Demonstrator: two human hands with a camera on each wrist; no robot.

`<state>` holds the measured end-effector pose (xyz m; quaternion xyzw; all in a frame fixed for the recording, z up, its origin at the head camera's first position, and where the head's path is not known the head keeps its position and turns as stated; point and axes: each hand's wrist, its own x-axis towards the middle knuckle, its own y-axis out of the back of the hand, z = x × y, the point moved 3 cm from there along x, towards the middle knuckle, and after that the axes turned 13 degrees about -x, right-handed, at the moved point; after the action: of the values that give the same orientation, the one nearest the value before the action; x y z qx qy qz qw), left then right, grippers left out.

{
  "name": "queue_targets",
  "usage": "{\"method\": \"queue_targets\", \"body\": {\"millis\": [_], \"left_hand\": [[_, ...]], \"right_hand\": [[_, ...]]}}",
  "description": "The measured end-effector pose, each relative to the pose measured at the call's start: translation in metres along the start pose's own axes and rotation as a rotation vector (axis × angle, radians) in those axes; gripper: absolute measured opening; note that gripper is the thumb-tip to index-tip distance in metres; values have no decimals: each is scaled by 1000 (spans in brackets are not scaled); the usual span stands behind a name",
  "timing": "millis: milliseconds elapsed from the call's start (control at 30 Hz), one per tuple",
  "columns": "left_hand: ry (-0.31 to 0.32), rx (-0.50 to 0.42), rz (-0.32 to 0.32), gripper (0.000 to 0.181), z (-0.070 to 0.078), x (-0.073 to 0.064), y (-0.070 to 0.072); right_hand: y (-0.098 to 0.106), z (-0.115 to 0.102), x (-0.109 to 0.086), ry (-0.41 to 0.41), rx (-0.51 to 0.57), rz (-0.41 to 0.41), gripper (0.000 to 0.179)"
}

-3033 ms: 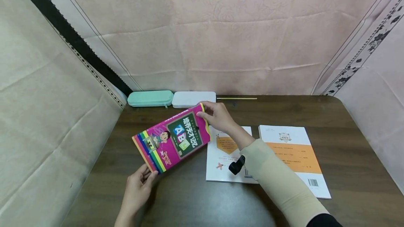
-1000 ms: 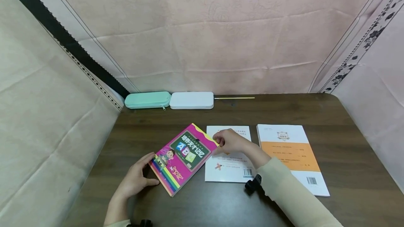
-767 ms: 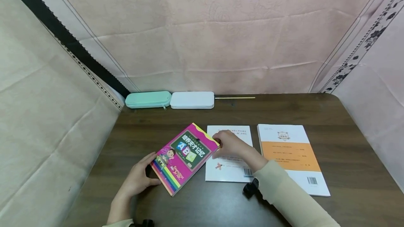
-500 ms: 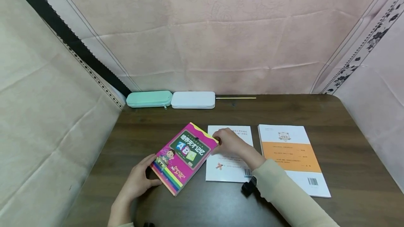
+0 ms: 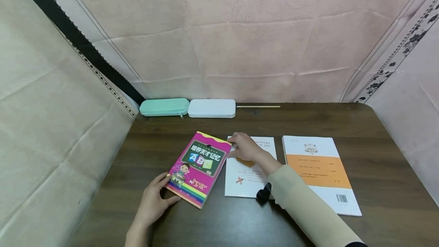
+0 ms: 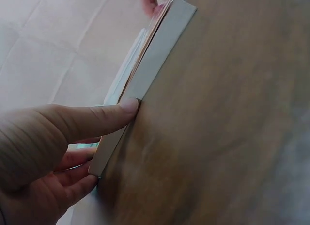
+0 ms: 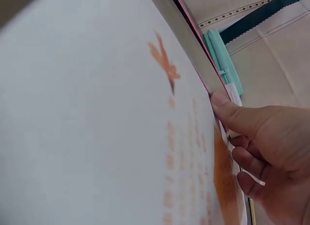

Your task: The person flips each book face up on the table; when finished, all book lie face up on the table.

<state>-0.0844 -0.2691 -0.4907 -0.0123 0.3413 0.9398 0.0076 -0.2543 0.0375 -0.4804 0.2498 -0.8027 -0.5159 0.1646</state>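
A pink book [image 5: 199,167] with a green chalkboard picture and rainbow stripes lies at a slant in the middle of the desk in the head view. At its lower left corner, my left hand [image 5: 154,203] holds it between thumb and fingers; the left wrist view shows the thumb on the book's pale edge [image 6: 157,50]. My right hand [image 5: 247,148] pinches the upper right corner. In the right wrist view, the right thumb [image 7: 227,101] presses the book's side edge. Directly right of it is a white book [image 5: 245,182] with an orange patch, partly covered by my right hand.
Another white book [image 5: 319,170] with an orange band lies farther right on the wooden desk [image 5: 308,119]. Along the back edge are a mint zip case [image 5: 164,107], a white case [image 5: 212,108] and a thin yellowish stick [image 5: 258,106]. Pale cloth hangs behind.
The pink book came down from a raised, tilted position to near the desk. In the last half second it has turned anticlockwise, its right corner shifting up and left with my right hand.
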Motion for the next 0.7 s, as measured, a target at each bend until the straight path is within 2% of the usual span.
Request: {"method": "queue_targets", "body": {"millis": [200,400,700], "left_hand": [[-14,22,24,78,2,-3,-4],[18,12,32,83,4,-5,-7],[52,34,46,92,7,-6,-15]], "right_hand": [[1,3,11,-25,-54,-48,52],[-3,4,22,-3,-38,-80,55],[-12,-1,37,-6,-26,-66,62]]}}
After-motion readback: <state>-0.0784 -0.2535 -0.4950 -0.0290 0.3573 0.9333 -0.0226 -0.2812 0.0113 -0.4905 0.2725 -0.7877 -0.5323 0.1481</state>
